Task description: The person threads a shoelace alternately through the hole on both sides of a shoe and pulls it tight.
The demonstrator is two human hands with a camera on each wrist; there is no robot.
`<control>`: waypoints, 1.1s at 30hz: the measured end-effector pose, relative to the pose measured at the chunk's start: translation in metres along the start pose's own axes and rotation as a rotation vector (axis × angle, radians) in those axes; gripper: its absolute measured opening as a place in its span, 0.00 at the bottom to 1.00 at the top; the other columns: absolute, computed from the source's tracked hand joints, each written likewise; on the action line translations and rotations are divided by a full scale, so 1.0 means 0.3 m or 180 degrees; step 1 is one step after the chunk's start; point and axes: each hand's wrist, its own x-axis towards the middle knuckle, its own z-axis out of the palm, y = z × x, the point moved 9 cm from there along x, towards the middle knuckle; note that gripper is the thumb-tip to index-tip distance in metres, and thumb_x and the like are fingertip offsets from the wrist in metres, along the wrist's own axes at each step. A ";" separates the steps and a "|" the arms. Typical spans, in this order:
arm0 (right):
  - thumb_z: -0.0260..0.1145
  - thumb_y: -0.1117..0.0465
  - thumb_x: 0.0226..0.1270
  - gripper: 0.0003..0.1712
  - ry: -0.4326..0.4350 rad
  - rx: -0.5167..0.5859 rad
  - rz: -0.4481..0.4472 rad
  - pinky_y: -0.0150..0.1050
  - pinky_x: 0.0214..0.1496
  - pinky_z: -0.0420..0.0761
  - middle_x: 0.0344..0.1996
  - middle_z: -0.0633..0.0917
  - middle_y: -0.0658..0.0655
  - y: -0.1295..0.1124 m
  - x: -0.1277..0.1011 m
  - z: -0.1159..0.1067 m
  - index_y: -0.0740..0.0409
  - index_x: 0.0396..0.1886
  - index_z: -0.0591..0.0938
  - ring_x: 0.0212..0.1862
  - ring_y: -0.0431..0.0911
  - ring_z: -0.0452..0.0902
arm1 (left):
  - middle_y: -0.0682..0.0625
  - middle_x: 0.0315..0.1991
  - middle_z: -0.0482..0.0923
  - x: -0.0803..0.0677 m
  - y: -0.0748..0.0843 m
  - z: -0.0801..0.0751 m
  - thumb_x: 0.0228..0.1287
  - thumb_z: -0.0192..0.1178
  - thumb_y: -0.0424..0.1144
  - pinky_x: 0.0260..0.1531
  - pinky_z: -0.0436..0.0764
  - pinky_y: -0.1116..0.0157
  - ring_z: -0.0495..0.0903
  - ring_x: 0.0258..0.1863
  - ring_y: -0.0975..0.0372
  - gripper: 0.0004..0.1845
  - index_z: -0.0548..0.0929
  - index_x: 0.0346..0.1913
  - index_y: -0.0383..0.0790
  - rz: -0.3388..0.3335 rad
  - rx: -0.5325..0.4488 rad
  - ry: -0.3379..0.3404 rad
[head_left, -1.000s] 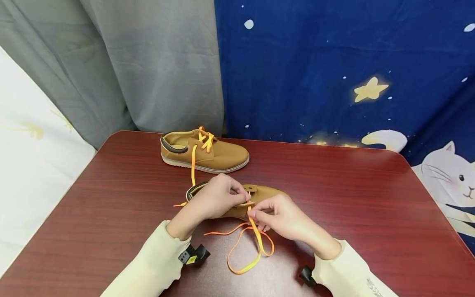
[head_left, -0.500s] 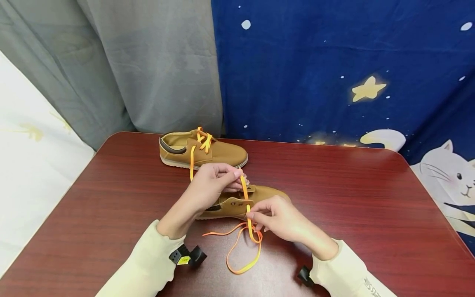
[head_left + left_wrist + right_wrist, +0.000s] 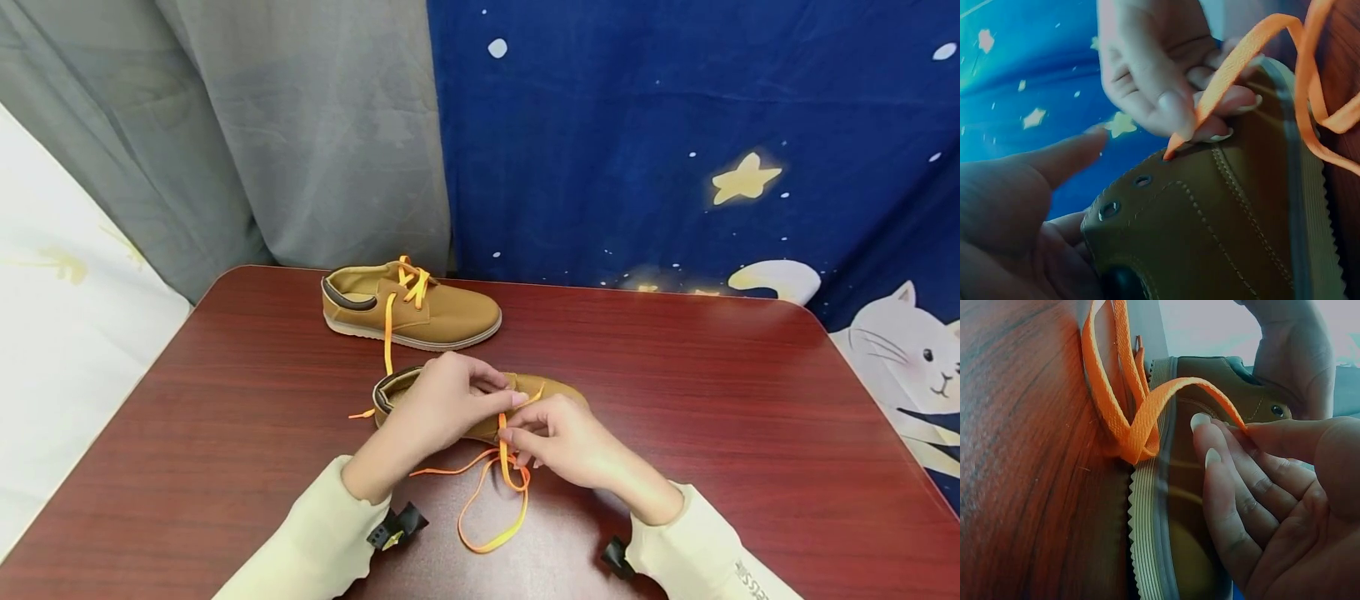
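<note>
A tan shoe (image 3: 566,392) lies on the table before me, partly hidden by both hands. My left hand (image 3: 450,400) is over its opening, thumb and fingers pinching the orange-yellow shoelace (image 3: 492,546); the lace's tip juts past the fingertips toward the toe. In the left wrist view the lace enters the eyelet nearest the toe on the near flap (image 3: 1166,212), while two other eyelets there are bare. My right hand (image 3: 566,437) pinches the lace just outside that flap, as the right wrist view also shows. From there the lace loops down onto the table.
A second tan shoe (image 3: 450,312) with an orange lace partly threaded stands behind, toe to the right. Its loose lace end hangs down toward the nearer shoe. The red-brown wooden table (image 3: 712,400) meets grey and blue curtains (image 3: 600,150) at the back.
My left hand first drew the lace end up and away from the flap, then came back down and right to the shoe. The right hand stays at the flap; the lace loop tightened slightly.
</note>
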 end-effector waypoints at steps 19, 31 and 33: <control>0.62 0.60 0.74 0.12 0.0002 -0.0041 -0.0045 0.34 0.33 0.85 0.26 0.88 0.54 0.000 0.000 0.001 0.57 0.31 0.86 0.30 0.39 0.85 | 0.58 0.27 0.86 0.012 0.021 -0.003 0.67 0.66 0.42 0.29 0.74 0.68 0.81 0.26 0.67 0.06 0.88 0.32 0.49 0.0082 -0.0077 0.0174; 0.62 0.60 0.74 0.11 -0.0016 -0.0092 -0.0119 0.33 0.30 0.83 0.26 0.89 0.54 -0.005 0.005 0.002 0.57 0.31 0.86 0.29 0.40 0.85 | 0.54 0.28 0.86 0.029 0.023 -0.062 0.75 0.57 0.36 0.44 0.87 0.64 0.88 0.35 0.63 0.13 0.81 0.51 0.27 0.0161 -0.2351 -0.0093; 0.62 0.60 0.74 0.11 -0.0018 -0.0096 -0.0122 0.33 0.30 0.83 0.26 0.89 0.54 -0.007 0.005 0.002 0.57 0.31 0.86 0.29 0.40 0.85 | 0.52 0.30 0.88 0.026 0.022 -0.081 0.74 0.58 0.37 0.44 0.87 0.64 0.90 0.37 0.61 0.14 0.83 0.53 0.29 0.0185 -0.2386 0.0013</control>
